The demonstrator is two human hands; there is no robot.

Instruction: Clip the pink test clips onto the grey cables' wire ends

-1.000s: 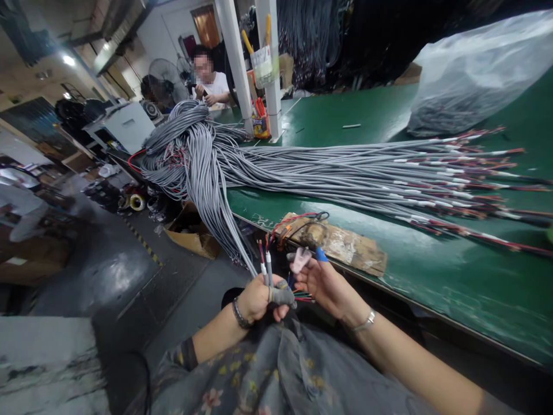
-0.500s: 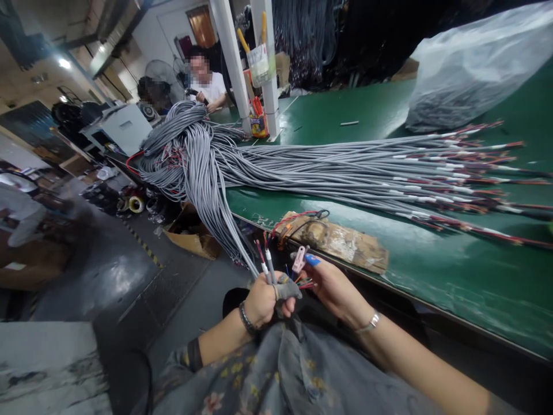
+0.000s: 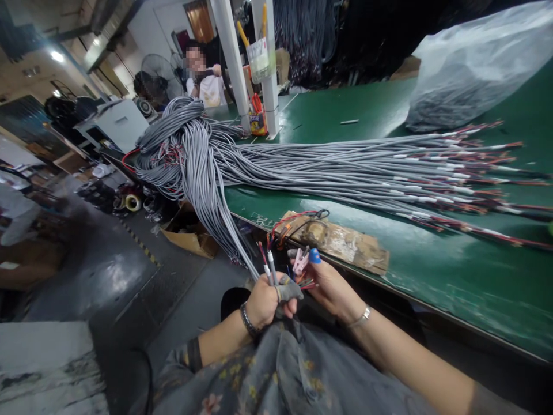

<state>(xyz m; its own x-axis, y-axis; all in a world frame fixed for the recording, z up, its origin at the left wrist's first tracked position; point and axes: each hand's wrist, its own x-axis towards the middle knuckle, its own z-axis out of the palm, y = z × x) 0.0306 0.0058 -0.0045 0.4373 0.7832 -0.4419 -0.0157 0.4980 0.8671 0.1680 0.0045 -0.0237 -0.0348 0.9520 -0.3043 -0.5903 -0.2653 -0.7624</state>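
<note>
My left hand (image 3: 264,301), with grey covering on its thumb, is closed around grey cables (image 3: 272,273) whose white-banded ends stick up with red and dark wires. Short coloured wires (image 3: 306,283) fan out to the right of that thumb, between the two hands. My right hand (image 3: 334,285), with blue tape on a fingertip, pinches a small pink clip (image 3: 299,262) just above these wires. Whether the clip touches a wire is too small to tell. From my left hand the cables run back up to a large grey cable bundle (image 3: 203,155).
A worn wooden block (image 3: 358,248) lies along the front edge of the green table (image 3: 453,300). Stripped cable ends (image 3: 458,173) spread across the right side. A clear plastic bag (image 3: 475,63) stands behind them. A co-worker (image 3: 207,86) is beyond the white post (image 3: 270,104).
The pink clip has tilted and shifted slightly lower in my right hand. My left hand keeps its hold on the cables. The co-worker in the back has raised a hand.
</note>
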